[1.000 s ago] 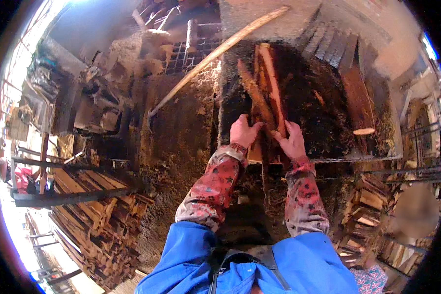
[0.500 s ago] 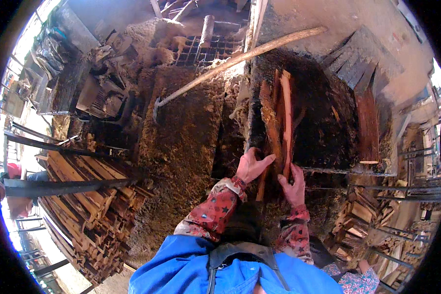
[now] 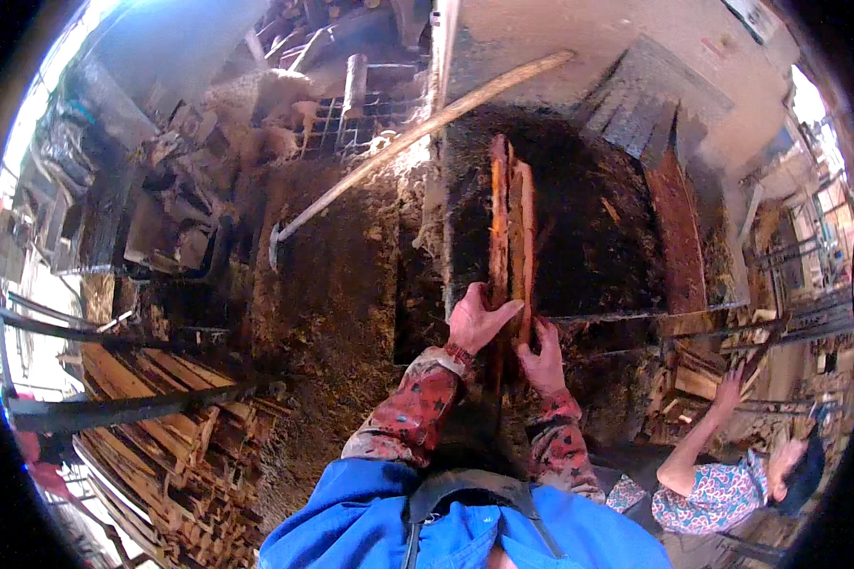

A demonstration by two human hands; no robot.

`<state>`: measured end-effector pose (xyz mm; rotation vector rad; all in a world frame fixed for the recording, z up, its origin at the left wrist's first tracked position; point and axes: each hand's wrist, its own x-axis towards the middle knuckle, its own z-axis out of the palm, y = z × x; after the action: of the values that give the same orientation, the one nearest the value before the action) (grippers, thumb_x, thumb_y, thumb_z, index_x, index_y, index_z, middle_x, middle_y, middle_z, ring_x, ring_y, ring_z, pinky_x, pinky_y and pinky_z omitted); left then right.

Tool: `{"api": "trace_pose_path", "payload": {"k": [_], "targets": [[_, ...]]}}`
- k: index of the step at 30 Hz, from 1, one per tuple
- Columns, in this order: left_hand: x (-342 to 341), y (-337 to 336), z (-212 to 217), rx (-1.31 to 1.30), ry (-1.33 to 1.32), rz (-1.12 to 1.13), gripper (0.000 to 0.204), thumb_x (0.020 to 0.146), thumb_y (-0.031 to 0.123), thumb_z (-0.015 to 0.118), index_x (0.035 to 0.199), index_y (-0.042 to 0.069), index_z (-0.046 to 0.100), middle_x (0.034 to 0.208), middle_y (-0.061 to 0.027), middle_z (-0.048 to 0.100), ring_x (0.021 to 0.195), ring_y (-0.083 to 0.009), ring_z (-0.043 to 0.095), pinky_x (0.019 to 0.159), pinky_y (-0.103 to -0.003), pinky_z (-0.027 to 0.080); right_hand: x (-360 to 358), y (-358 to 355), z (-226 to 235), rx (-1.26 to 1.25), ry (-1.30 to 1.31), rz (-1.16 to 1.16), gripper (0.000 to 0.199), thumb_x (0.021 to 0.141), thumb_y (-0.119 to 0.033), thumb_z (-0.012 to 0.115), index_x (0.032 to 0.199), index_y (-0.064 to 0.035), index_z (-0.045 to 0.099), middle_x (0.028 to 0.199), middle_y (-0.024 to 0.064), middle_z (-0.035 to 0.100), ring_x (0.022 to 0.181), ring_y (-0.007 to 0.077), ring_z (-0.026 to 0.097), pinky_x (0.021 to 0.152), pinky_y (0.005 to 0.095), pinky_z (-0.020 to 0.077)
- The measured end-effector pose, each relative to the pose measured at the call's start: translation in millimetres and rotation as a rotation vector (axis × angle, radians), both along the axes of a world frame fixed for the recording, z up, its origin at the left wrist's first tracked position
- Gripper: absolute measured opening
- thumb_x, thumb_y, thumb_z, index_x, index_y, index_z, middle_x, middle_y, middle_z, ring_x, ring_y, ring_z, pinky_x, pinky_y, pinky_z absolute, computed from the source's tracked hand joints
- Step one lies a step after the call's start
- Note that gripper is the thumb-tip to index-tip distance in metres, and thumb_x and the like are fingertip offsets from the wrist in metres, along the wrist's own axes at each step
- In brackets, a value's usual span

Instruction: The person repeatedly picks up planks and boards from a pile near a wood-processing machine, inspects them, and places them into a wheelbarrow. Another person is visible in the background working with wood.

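A narrow bundle of rough, reddish-brown wood strips (image 3: 526,228) with bark points away from me over a dark surface. My left hand (image 3: 477,320) grips its near left side, the thumb lying across the top. On the right side, a little nearer to me, my right hand (image 3: 543,358) is closed against the strips. The fingertips of both hands are partly hidden by the wood. Beyond and to the left lies a long-handled tool (image 3: 427,129) with a curved wooden handle and a small metal head.
A large stack of sawn strips (image 3: 152,446) stands at left behind a dark metal bar (image 3: 123,408). A brown slab (image 3: 676,232) lies at right. Further back is a metal grate (image 3: 324,128). At lower right, a person (image 3: 712,488) in a patterned top raises an arm.
The bundle has turned in my hands, and its strips sit closer together. My view has shifted, so the surroundings appear further left. The person at lower right has come further into view, arm raised.
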<state>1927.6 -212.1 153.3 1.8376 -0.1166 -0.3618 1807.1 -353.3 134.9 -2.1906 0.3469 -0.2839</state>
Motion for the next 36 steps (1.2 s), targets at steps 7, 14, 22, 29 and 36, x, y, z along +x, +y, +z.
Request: {"api": "trace_pose_path", "payload": {"k": [7, 14, 22, 29, 36], "targets": [[-1.5, -7.1, -6.7, 0.136, -0.259, 0.121, 0.06, 0.076, 0.042, 0.079, 0.109, -0.003, 0.058, 0.095, -0.0201, 0.069, 0.088, -0.0343, 0.068, 0.077, -0.041, 0.054, -0.4, -5.3, -3.8, -0.067, 0.008, 0.054, 0.065, 0.079, -0.018, 0.074, 0.133, 0.0043, 0.046, 0.133, 0.0223, 0.044, 0.125, 0.0392, 0.044, 0.106, 0.043, 0.0391], [13.4, -7.4, 6.6, -0.092, 0.013, 0.144, 0.061, 0.073, 0.032, 0.084, 0.114, -0.006, 0.058, 0.103, -0.0176, 0.071, 0.092, -0.0274, 0.07, 0.08, -0.038, 0.054, 10.5, 9.3, 9.2, -0.243, -0.059, 0.082, 0.065, 0.076, -0.013, 0.073, 0.133, 0.0061, 0.046, 0.135, 0.0233, 0.045, 0.125, 0.0423, 0.043, 0.109, 0.0461, 0.0349], [23.8, -1.7, -31.9, 0.048, -0.085, 0.212, 0.077, 0.067, 0.043, 0.085, 0.119, -0.006, 0.056, 0.106, -0.0212, 0.069, 0.1, -0.0337, 0.068, 0.085, -0.04, 0.053, 41.9, -23.4, 21.6, -0.154, -0.187, 0.052, 0.053, 0.08, -0.018, 0.073, 0.124, 0.0044, 0.056, 0.121, 0.0215, 0.057, 0.113, 0.0392, 0.055, 0.099, 0.0436, 0.0454], [17.7, -9.9, -7.1, 0.115, -0.062, 0.22, 0.074, 0.068, 0.043, 0.086, 0.12, -0.002, 0.057, 0.108, -0.0183, 0.07, 0.1, -0.0312, 0.068, 0.086, -0.04, 0.053, 128.9, -106.1, 4.3, -0.192, 0.054, -0.358, 0.079, 0.076, -0.039, 0.079, 0.136, 0.0034, 0.048, 0.123, 0.0243, 0.06, 0.116, 0.0355, 0.058, 0.096, 0.0398, 0.047], [20.9, -9.5, -21.5, 0.173, -0.149, 0.268, 0.083, 0.066, 0.048, 0.084, 0.125, -0.003, 0.053, 0.108, -0.0222, 0.069, 0.102, -0.0372, 0.067, 0.086, -0.042, 0.053, 159.7, -114.5, 6.8, 0.364, -0.02, -0.107, 0.067, 0.074, -0.039, 0.079, 0.123, 0.0017, 0.058, 0.107, 0.0164, 0.07, 0.108, 0.0328, 0.064, 0.095, 0.0412, 0.0487]]}}
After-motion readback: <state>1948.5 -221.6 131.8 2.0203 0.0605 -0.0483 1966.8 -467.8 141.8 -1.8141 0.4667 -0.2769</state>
